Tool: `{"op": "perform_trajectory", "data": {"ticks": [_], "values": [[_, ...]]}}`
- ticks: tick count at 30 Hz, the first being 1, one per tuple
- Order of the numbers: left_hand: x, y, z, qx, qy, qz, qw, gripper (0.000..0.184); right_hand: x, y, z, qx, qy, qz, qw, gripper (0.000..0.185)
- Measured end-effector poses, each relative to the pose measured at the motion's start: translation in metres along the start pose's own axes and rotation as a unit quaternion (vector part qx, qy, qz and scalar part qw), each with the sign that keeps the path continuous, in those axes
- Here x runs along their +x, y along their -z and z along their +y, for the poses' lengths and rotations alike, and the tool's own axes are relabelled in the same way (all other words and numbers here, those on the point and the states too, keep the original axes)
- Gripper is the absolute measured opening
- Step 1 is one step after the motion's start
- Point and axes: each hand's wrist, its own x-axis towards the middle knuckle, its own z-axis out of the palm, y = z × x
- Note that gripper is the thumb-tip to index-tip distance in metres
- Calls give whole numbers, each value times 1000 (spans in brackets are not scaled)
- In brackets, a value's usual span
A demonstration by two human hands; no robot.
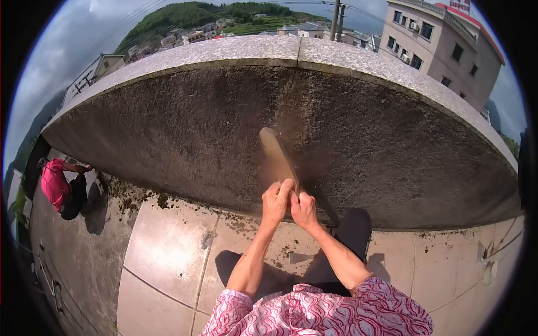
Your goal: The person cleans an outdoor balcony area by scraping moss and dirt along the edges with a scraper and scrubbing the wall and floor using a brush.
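Note:
Both hands are closed around the near end of a long, flat, tan wooden tool [276,150]. Its far end is rounded and lies against the dark, rough wall [196,123]; its edges are smeared by motion, and its underside is hidden. My left hand [274,203] grips it with the thumb on top. Close beside it, my right hand [304,210] wraps the same end from the other side. A brownish haze hangs around the tool, and a paler brown streak runs down the wall above it.
A pale stone coping [241,49] caps the wall. Light floor tiles [168,246] lie below, with moss and dirt crumbs along the wall's foot. A person in a pink top [55,185] crouches by the wall at left. Metal bars [58,294] show at lower left.

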Motion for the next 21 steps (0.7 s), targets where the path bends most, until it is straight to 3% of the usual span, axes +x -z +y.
{"op": "perform_trajectory", "data": {"ticks": [2,4,7,8,11,13,15,16,18,20,21], "values": [[-20,-3,-27,-4,54,-3,999,58,-22,2,8,-8,-26,-14,1000,36],[-8,-2,3,3,-33,16,999,50,-9,16,-24,24,-22,24,999,37],[26,5,131,-32,-164,57,984,38,74,53,-96,43,50,53,996,41],[40,6,148,-36,-202,65,977,35,98,58,-112,87,22,44,995,42],[53,9,126,-6,-177,21,984,37,97,51,-100,107,17,26,994,40],[14,0,68,-46,-124,39,990,36,35,13,-33,57,5,26,998,37],[-8,0,-2,26,-88,49,995,40,-24,-6,9,3,-46,7,999,36],[-19,3,0,28,-35,24,999,41,-35,-2,6,-11,-75,-7,997,35],[-14,5,16,33,-67,25,997,42,-15,8,-14,54,-36,30,997,35],[1,9,92,19,-162,31,986,40,33,34,-68,154,-38,24,987,36],[18,9,122,24,-192,46,980,40,61,41,-80,102,35,57,993,39]]}}
